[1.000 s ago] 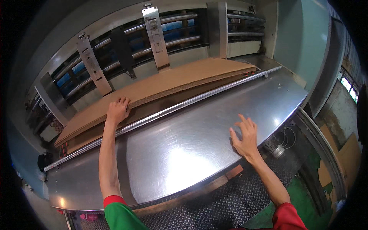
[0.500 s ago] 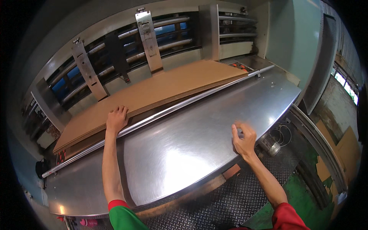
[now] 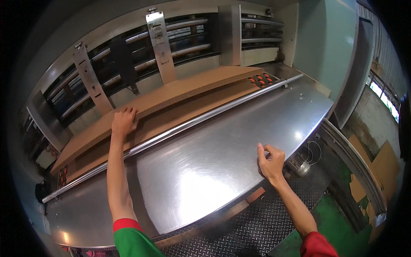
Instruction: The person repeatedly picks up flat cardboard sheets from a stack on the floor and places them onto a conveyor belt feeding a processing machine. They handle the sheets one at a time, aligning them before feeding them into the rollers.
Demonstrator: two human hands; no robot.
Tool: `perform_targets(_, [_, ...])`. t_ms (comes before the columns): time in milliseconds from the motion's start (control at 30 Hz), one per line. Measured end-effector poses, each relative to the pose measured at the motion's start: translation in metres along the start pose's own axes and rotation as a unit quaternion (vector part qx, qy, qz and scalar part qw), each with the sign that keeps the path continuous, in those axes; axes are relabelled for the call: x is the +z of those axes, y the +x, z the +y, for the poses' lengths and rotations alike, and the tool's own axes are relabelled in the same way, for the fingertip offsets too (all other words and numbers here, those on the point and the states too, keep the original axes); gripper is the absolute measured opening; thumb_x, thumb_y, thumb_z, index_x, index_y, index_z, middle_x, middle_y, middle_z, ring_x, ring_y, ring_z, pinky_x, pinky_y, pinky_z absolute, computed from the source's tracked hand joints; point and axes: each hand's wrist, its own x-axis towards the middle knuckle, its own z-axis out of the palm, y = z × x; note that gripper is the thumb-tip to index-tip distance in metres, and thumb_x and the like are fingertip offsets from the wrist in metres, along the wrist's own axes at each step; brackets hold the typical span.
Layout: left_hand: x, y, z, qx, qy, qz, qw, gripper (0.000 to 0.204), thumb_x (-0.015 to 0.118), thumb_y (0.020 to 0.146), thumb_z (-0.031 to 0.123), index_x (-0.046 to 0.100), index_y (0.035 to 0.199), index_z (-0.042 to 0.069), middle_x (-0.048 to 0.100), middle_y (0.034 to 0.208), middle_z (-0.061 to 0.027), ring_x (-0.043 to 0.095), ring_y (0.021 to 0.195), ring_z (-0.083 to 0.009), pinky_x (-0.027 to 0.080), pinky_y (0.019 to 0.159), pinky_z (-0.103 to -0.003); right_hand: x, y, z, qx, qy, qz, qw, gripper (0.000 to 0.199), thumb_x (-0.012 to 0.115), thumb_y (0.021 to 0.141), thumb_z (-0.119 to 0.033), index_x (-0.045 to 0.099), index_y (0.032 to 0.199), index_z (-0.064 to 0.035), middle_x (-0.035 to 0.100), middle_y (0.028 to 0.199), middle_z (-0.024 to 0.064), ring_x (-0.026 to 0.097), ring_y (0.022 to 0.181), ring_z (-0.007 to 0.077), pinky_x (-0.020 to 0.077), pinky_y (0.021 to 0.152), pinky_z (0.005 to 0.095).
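Observation:
A thick stack of brown corrugated cardboard sheets (image 3: pixel 180 91) lies against the machine, its front edge slanting across the view. My left hand (image 3: pixel 124 121) is at that edge toward the left, fingers bent over the top, with the thumb side against the cut face. Below the stack a lower cardboard surface (image 3: pixel 188 110) shows behind the metal bar (image 3: pixel 171 136). My right hand (image 3: pixel 271 162) is over the right front part of the steel table (image 3: pixel 222 150), fingers curled toward the thumb, with nothing visible in them.
Upright metal guides (image 3: pixel 161 47) stand behind the stack, before horizontal rollers. Orange-and-black rollers (image 3: pixel 262 80) show at the stack's right end. A motor (image 3: pixel 299 166) sits below the table's right edge. Cardboard pieces (image 3: pixel 385 162) lean at the far right.
The cardboard stack has moved back toward the machine with my left hand, baring more of the lower cardboard and the orange rollers. My right hand stays near the same place.

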Motion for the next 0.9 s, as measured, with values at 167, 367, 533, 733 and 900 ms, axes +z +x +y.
perform_targets(167, [-0.019,0.012,-0.001,0.003,0.002,-0.01,1.0,0.037,0.073,0.08,0.031,0.064,0.109,0.011,0.067,0.103,-0.0091,0.066,0.102,-0.0269,0.056,0.078,-0.043,0.0,0.001,-0.001,-0.017,-0.006,0.021,1.0,0.032,0.068,0.09,-0.025,0.068,0.068,-0.0012,0.056,0.049,0.0145,0.053,0.04,0.0248,0.0383,0.045,0.0364])
perform_targets(367, [-0.018,0.002,0.015,-0.013,-0.029,-0.067,0.997,0.06,0.06,0.087,0.061,0.067,0.113,0.008,0.067,0.111,-0.0094,0.064,0.105,-0.0289,0.055,0.083,-0.042,0.002,0.001,0.003,0.0,0.017,0.025,1.0,0.039,0.064,0.093,-0.025,0.064,0.065,0.0014,0.054,0.05,0.0183,0.05,0.04,0.031,0.0379,0.046,0.0406])
perform_targets(533, [-0.006,-0.01,0.02,-0.009,-0.047,-0.063,0.997,0.068,0.05,0.089,0.069,0.067,0.118,0.009,0.065,0.118,-0.0089,0.059,0.115,-0.026,0.054,0.088,-0.042,0.007,0.0,0.01,-0.015,0.003,0.024,1.0,0.043,0.061,0.095,-0.024,0.059,0.062,0.0019,0.049,0.049,0.0192,0.046,0.039,0.0315,0.0329,0.046,0.0433])
perform_targets(733, [0.012,-0.017,0.033,-0.022,-0.077,-0.145,0.986,0.075,0.048,0.088,0.072,0.063,0.127,0.011,0.058,0.134,-0.0064,0.051,0.127,-0.0245,0.049,0.096,-0.046,0.006,0.002,0.012,-0.012,-0.012,0.008,1.0,0.045,0.058,0.098,-0.027,0.063,0.064,0.0019,0.056,0.051,0.0141,0.053,0.043,0.0217,0.0381,0.047,0.0356])
perform_targets(900, [0.026,-0.011,0.04,-0.021,-0.087,-0.245,0.965,0.053,0.059,0.085,0.04,0.062,0.132,0.016,0.062,0.129,-0.0099,0.055,0.123,-0.03,0.046,0.099,-0.051,0.003,0.001,0.006,0.002,-0.02,-0.003,1.0,0.046,0.058,0.099,-0.028,0.062,0.064,0.0021,0.055,0.051,0.0137,0.052,0.044,0.0211,0.0377,0.048,0.0353])
